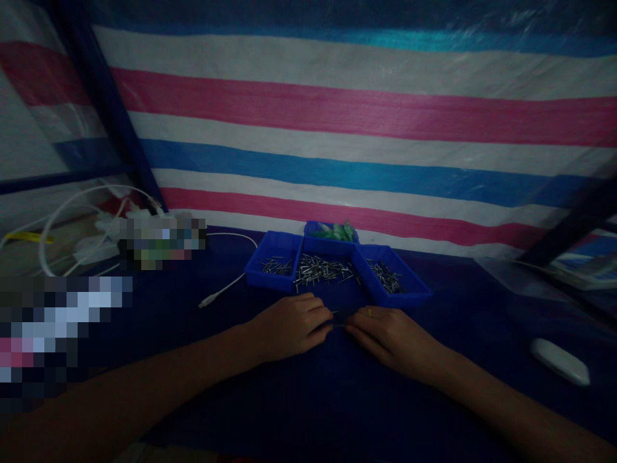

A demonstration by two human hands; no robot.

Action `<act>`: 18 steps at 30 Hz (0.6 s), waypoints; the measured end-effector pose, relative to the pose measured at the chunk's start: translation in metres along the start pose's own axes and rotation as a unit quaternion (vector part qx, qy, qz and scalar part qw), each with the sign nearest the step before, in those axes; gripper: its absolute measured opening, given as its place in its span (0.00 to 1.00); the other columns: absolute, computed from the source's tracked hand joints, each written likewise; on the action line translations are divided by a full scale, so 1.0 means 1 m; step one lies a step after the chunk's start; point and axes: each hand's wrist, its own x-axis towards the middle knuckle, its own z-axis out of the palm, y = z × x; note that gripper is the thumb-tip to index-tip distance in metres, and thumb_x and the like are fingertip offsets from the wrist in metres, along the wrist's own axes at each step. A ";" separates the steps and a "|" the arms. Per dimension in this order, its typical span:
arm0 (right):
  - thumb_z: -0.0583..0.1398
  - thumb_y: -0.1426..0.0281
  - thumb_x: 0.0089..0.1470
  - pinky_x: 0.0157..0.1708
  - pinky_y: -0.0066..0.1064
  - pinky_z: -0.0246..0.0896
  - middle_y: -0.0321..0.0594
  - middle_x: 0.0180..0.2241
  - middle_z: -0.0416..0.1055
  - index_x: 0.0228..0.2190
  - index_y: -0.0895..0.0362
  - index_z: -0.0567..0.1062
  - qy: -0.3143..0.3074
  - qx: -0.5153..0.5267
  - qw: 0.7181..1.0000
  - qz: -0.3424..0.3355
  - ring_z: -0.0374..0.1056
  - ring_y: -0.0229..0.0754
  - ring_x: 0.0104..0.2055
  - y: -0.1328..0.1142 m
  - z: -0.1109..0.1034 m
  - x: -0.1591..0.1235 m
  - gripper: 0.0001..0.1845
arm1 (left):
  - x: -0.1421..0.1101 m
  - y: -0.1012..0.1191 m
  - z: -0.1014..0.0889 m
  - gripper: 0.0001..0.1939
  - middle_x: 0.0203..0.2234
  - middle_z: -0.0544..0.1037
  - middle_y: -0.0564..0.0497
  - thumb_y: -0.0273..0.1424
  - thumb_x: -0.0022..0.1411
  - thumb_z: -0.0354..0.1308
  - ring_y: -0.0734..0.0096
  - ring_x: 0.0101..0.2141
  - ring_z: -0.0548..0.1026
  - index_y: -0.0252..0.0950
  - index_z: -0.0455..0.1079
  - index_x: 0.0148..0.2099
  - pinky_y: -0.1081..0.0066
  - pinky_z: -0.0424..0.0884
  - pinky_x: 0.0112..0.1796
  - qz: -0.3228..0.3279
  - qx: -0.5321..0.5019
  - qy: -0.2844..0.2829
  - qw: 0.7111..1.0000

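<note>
My left hand (pixel 299 326) and my right hand (pixel 385 331) rest low over the dark blue table, fingertips facing each other. Between them shows a thin metal pin (pixel 339 325), its ends going into the pinched fingers of both hands. A second thin glint lies just above it, too dim to make out. Beyond my hands, a loose pile of thin metal pins (pixel 321 270) lies on the table. The left blue tray (pixel 270 281) and the right blue tray (pixel 407 298) flank this pile and hold more pins. My right hand wears a ring.
A back blue tray (pixel 330 244) holds green and clear pieces. A white cable (pixel 226 287) lies left of the trays. At right sits a white rounded object (pixel 560 361). Cables and a blurred-out heap lie at left. A striped sheet (pixel 337 154) hangs behind the table.
</note>
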 end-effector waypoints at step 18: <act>0.47 0.70 0.61 0.30 0.29 0.57 0.40 0.27 0.67 0.32 0.60 0.70 0.002 0.005 1.000 -0.010 0.64 0.37 0.29 -0.002 0.000 0.000 0.14 | -0.001 -0.001 0.005 0.09 0.29 0.71 0.52 0.33 0.63 0.48 0.70 0.32 0.69 0.34 0.67 0.39 0.71 0.65 0.35 0.012 0.062 -0.031 0.998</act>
